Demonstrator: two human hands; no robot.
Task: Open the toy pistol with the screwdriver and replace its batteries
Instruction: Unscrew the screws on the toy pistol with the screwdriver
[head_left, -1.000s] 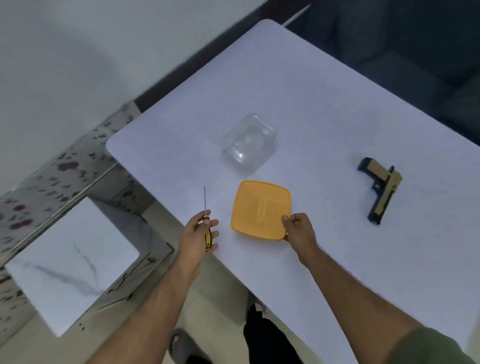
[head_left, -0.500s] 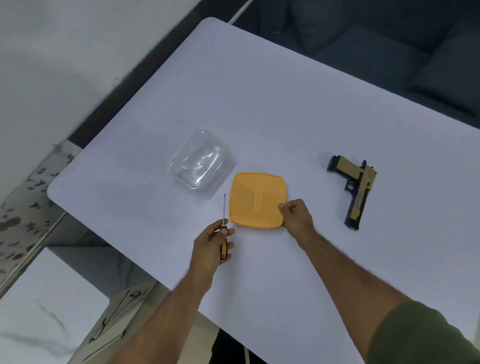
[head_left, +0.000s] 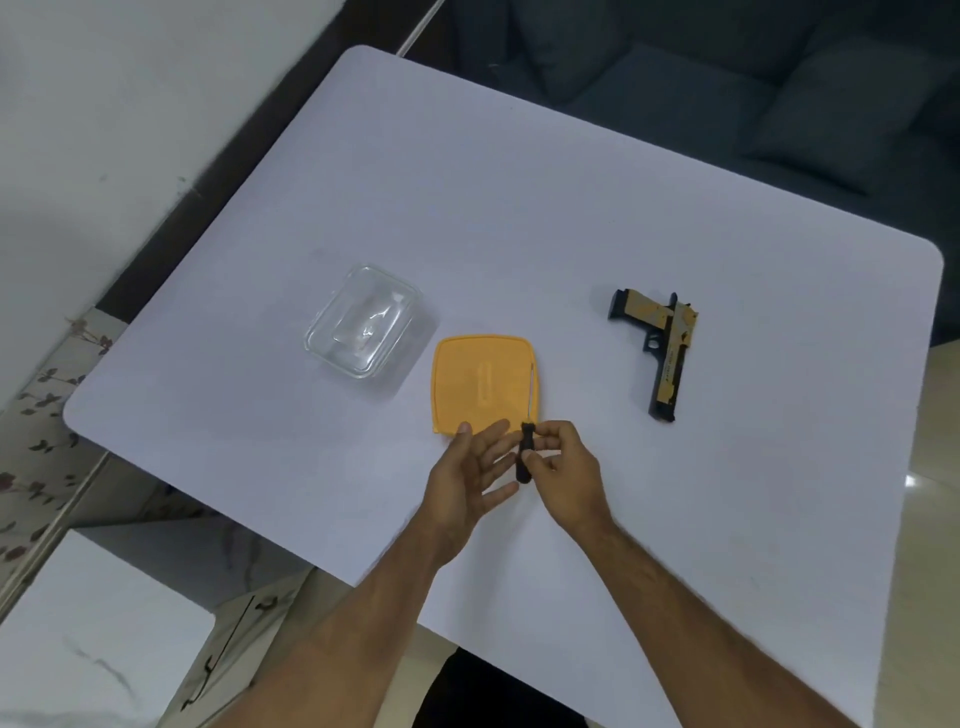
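The right hand (head_left: 563, 462) pinched the dark handle of the screwdriver (head_left: 525, 439), its thin shaft pointing away over the orange lid (head_left: 480, 382). The left hand (head_left: 470, 475) lay just beside the handle with fingers spread and relaxed, its grip loose and holding nothing; whether a fingertip touched the handle could not be told. The toy pistol (head_left: 660, 348) lay flat on the desk (head_left: 519, 208), well to the right of the lid, untouched and apparently unopened.

The pinch was light and near the handle's top, so the tool could probably slip or swing if the left hand drew off too soon. The sharp tip, passing low over the lid, might catch it and skid it toward the clear container (head_left: 363, 319) to the lid's left.

Right of the lid the desk looked bare up to the pistol, giving a free path. Beyond the pistol the desk's rounded right edge came fairly near, so a hard nudge could send the toy off.
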